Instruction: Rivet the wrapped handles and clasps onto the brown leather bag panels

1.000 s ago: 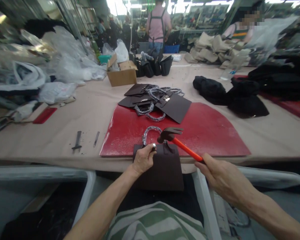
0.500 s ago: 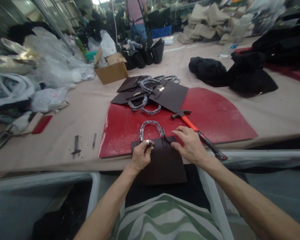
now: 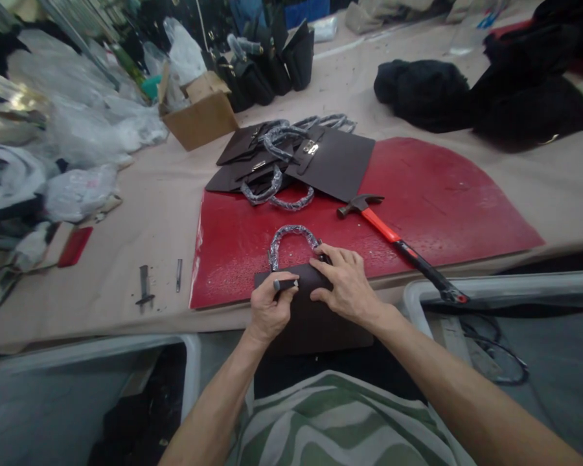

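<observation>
A dark brown bag panel (image 3: pixel 320 323) lies over the table's front edge, its plastic-wrapped handle (image 3: pixel 294 231) arching onto the red board (image 3: pixel 418 194). My left hand (image 3: pixel 271 307) is closed at the panel's upper left, around a dark strap end or small dark piece that sticks out between thumb and fingers. On the upper right of the panel rests my right hand (image 3: pixel 344 281), thumb and fingers apart, fingertips at the base of the handle. What lies under those fingertips is partly hidden.
A hammer (image 3: pixel 393 239) with an orange and black handle lies right of my hands. Behind are stacked brown bag panels (image 3: pixel 335 162) and a cardboard box (image 3: pixel 201 120). Two small metal tools (image 3: pixel 144 285) lie left. Grey bins (image 3: pixel 192 362) stand below the table edge.
The view has tilted down and shifted. My right hand has moved left onto the panel and the handle base. My left hand has turned a little, showing more of the dark piece.
</observation>
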`<state>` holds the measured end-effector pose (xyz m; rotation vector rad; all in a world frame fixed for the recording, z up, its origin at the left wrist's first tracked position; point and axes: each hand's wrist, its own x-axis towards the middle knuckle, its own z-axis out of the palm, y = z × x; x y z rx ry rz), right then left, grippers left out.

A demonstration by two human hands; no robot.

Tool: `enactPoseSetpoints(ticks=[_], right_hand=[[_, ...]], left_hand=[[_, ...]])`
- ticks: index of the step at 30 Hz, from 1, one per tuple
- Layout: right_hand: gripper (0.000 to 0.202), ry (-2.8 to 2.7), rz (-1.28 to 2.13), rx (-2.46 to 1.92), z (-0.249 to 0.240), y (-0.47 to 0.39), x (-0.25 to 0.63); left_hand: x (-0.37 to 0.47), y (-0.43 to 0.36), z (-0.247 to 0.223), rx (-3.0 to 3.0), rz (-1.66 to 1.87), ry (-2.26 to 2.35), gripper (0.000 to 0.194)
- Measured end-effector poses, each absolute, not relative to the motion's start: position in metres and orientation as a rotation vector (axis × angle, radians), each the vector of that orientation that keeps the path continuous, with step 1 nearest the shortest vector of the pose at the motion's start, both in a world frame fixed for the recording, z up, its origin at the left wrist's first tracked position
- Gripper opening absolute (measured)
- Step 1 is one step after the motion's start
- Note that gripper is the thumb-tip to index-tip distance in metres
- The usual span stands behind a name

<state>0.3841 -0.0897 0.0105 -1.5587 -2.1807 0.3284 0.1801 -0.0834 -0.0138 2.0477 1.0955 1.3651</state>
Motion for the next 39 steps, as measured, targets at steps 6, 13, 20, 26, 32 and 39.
enactPoseSetpoints(ticks=[6,13,20,26,32,39], right_hand=[[0.061,-2.184,0.330,-1.581,0.011,-0.090,0.383],[0.060,-2.188,0.338,-1.581,0.011,-0.090,0.383],[0.057,-2.181,0.328,-1.564,0.011,-0.090,0.384],[0.059,-2.186,0.339,-1.563,0.011,-0.089,0.384],[0.062,-2.196,0.348,-1.577,0.012,-0.089,0.385],[0.060,-2.184,0.331,-1.558,0.009,-0.090,0.385]], left_hand=[[0.180,-0.087,-0.016,2.257,1.456,0.971,0.017],[0.188,-0.085,-0.018,2.157,1.408,1.145,0.013],[0.191,-0.083,-0.017,2.157,1.371,1.175,0.012],[0.192,-0.083,-0.017,2.168,1.351,1.197,0.012],[0.198,-0.080,-0.014,2.241,1.321,1.221,0.013],[0.200,-0.078,-0.019,2.271,1.300,1.230,0.013]])
